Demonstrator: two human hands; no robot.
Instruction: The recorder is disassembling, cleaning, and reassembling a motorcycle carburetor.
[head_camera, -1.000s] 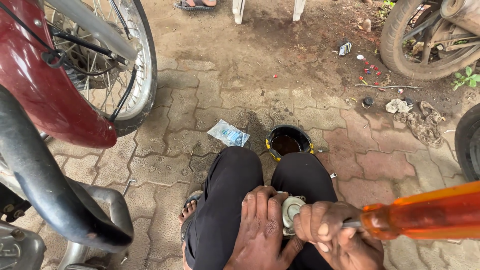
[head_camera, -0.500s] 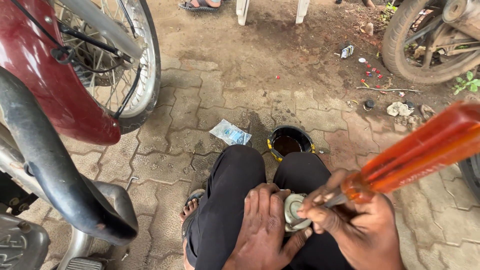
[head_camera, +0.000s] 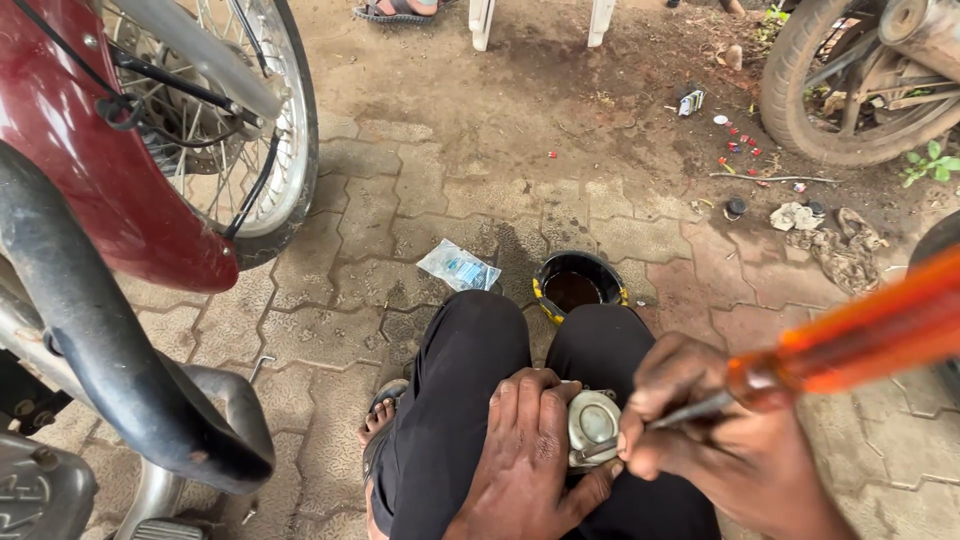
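Paved ground (head_camera: 420, 200) outdoors, oil tin (head_camera: 578, 287) beyond knees. Left hand (head_camera: 530, 450) grasps round metal part (head_camera: 592, 428) (underside hidden); right hand (head_camera: 700, 440) clenched on orange screwdriver (head_camera: 850, 340), tip obscured.

Outdoor site, daylight. Floor: interlocking paver blocks (head_camera: 400, 200), oil-stained, dirt patch twd top. White chair legs (head_camera: 482, 20) at top edge. Motorcycle wheel (head_camera: 250, 130) at left, 2nd tyre (head_camera: 800, 100) top right. Scattered litter, rags (head_camera: 840, 245) right.

Low in the frame's centre, the left hand (head_camera: 530, 450) lies palm-down on the lap, fingers spread and curled. At lower right, the right hand (head_camera: 705, 440) is closed in a fist, its wrist running off the bottom edge.
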